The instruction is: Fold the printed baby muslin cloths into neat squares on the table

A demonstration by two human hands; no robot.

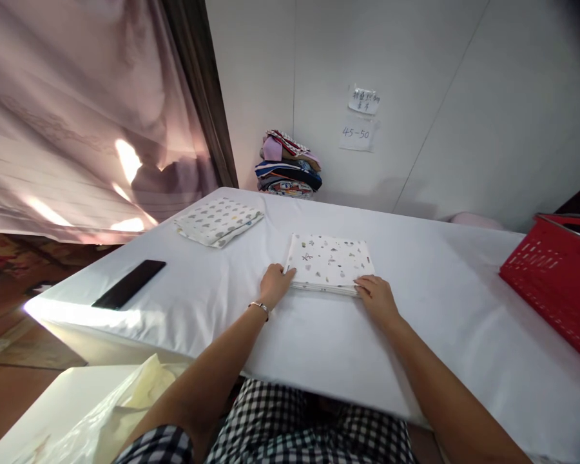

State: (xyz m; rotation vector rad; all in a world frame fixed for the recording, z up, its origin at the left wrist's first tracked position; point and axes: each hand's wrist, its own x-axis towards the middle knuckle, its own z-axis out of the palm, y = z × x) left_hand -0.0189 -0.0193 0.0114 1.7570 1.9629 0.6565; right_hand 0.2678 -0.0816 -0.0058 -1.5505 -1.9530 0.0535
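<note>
Folded cloth: left hand, right hand pinching near corners; perforated red basket right of it, grey-print fabric left.

On the white cloth-covered counter, a red plastic basket is cut off. Behind the counter, a multicoloured fabric stack is partly hidden.

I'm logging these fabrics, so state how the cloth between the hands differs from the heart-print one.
The near cloth has small scattered motifs; the heart-print cloth has grey hearts. The left hand and right hand touch the near cloth; the heart-print cloth lies untouched. Both are pale, folded and on the white table.
</note>
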